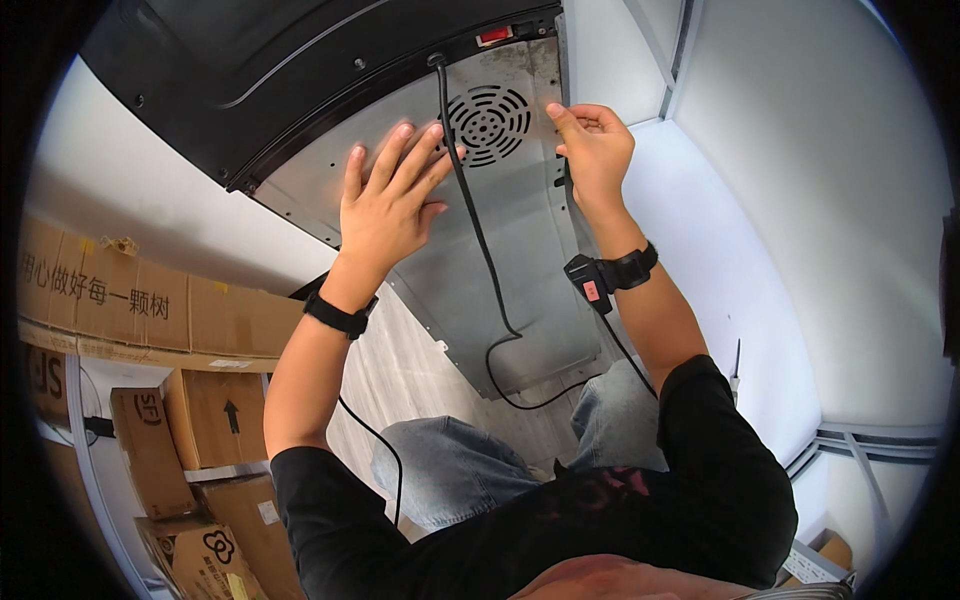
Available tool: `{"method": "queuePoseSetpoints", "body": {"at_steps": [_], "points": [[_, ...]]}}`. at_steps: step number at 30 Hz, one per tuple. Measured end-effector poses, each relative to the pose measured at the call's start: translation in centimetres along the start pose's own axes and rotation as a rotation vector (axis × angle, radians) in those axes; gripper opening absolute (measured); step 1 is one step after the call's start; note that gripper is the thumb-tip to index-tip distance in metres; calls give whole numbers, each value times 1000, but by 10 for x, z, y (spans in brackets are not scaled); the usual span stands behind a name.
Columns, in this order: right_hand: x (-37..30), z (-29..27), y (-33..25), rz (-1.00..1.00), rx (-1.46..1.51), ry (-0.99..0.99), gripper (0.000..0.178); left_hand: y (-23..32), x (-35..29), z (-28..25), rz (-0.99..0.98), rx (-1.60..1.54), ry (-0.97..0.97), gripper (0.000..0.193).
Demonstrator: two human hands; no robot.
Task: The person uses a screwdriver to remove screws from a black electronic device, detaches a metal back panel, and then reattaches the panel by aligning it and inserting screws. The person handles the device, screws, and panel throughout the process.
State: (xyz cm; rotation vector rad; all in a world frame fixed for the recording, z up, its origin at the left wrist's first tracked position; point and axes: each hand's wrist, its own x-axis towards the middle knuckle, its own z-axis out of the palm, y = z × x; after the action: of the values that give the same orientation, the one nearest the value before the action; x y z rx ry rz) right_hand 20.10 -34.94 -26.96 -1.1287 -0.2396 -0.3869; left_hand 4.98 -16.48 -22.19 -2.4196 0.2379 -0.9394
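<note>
A grey sheet-metal panel point(510, 230) with a round slotted vent point(485, 126) stands in front of me, below the black upper body point(300, 60) of an appliance. My left hand point(393, 195) lies on the panel left of the vent, its fingers spread. At the panel's right edge, beside the vent, my right hand point(597, 150) is closed with its thumb and index finger together; what is between them, if anything, is too small to make out. A black power cord point(472, 210) leaves the panel's top and hangs down past my left fingertips. A red switch point(495, 37) sits above the vent.
Cardboard boxes point(232, 420) fill shelves on the left, with a long carton point(130, 300) above them. A white wall point(800, 150) with metal rails closes in on the right. The cord loops down near my knees, over a pale wood-look floor point(400, 360).
</note>
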Motion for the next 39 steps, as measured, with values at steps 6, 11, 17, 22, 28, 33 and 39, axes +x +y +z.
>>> {"method": "queuePoseSetpoints", "body": {"at_steps": [6,11,17,22,28,33,39], "points": [[-4,-5,-22,45,-187,-43,27,1,1,1,-11,10,-12,70],[-3,-10,-27,-109,-396,-38,27,1,0,2,-37,-17,-10,76],[24,-15,-21,-373,-202,-15,34,2,1,2,-18,-9,5,73],[41,8,-33,-204,8,-166,35,4,-1,3,-18,-16,-2,75],[38,13,-49,-211,-228,-163,32,2,-1,3,-11,-30,5,77],[40,9,-54,-222,-298,-197,31,3,0,3,-17,-30,6,76],[40,8,-54,-245,-290,-205,31,3,-1,5,-10,-18,5,73]]}}
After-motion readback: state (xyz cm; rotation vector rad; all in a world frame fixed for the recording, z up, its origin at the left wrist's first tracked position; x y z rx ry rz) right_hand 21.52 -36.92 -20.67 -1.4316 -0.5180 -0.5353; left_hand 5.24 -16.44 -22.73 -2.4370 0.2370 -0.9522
